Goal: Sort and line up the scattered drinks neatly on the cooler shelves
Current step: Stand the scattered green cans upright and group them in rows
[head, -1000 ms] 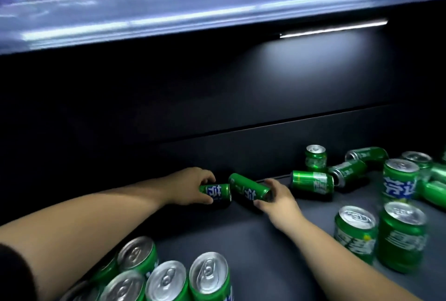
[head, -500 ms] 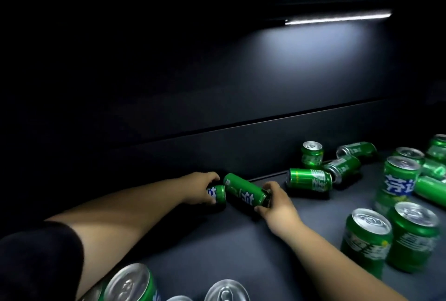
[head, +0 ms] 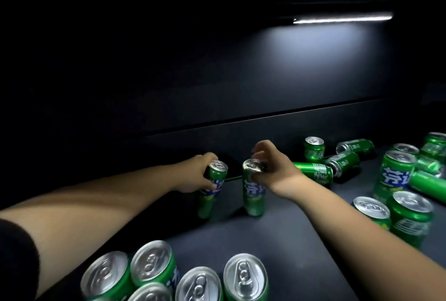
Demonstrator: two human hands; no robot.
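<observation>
Green aluminium throughout: two slim cans stand at centre frame on the dark shelf [head: 277, 235], long axes near vertical, tops tipped slightly toward the back wall. Left hand [head: 195, 175] wraps the left can [head: 212, 189] around its upper body, fingers closed on it. Right hand [head: 272, 170] sits over the top of the right can [head: 252, 192], fingertips pinching the rim, upper fingers raised and spread; grip looks light. The two cans are just beside each other, a narrow gap between. Grouped upright cans [head: 169, 274] fill the lower left of frame, nearer the left arm. Toppled cans [head: 316, 172] lie to the right of centre, long axes roughly level across the frame, immediately behind the right wrist. More cans, standing and fallen, crowd the right edge [head: 398, 175]. Judgement: the fallen ones lie closest to the right hand, so it is better placed to fetch them next.
</observation>
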